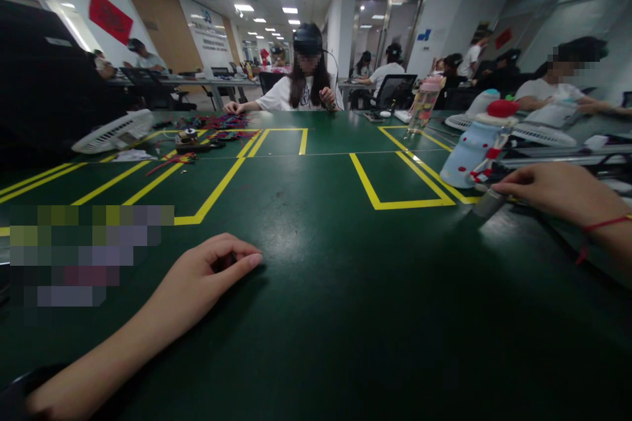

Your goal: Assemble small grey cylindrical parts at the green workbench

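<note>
My left hand rests on the dark green tabletop at left of centre. Its fingers are curled, thumb tip close to the index finger, and nothing shows between them. At the right, my right hand pinches a small grey cylinder by its upper end, between thumb and fingertips. The cylinder is tilted and its lower end is at or just above the table; I cannot tell which. Just beyond it stands a light blue bottle with a red top and a red-and-white decoration.
Yellow tape marks the table. Coloured wires and a white device lie at the far left. A clear bottle with a pink lid stands far right. Across the table sits a person wearing a headset; others sit behind.
</note>
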### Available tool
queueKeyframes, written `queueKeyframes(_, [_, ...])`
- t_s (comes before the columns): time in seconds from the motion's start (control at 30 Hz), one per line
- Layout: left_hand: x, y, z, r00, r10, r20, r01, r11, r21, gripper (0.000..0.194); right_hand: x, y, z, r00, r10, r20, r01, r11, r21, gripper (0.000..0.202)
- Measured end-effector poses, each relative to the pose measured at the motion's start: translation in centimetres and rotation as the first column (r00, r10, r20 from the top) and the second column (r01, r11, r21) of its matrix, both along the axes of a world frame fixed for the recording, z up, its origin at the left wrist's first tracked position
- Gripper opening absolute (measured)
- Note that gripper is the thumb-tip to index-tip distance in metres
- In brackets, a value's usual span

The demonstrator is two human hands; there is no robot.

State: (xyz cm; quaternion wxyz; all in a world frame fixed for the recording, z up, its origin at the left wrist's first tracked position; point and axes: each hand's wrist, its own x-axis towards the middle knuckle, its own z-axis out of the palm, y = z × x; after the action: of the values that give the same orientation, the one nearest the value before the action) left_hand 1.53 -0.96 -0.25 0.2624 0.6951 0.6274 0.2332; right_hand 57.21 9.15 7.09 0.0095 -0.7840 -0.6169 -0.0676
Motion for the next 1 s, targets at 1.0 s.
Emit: queueKeyframes(1.0, [0.0, 0.0, -0.1, 1.0, -0.017, -0.026, 0.017, 1.0, -0.001, 0.037, -2.2, -0.6, 0.6, 0.994, 0.059, -0.09, -0.06, 0.998, -0.018, 0.04])
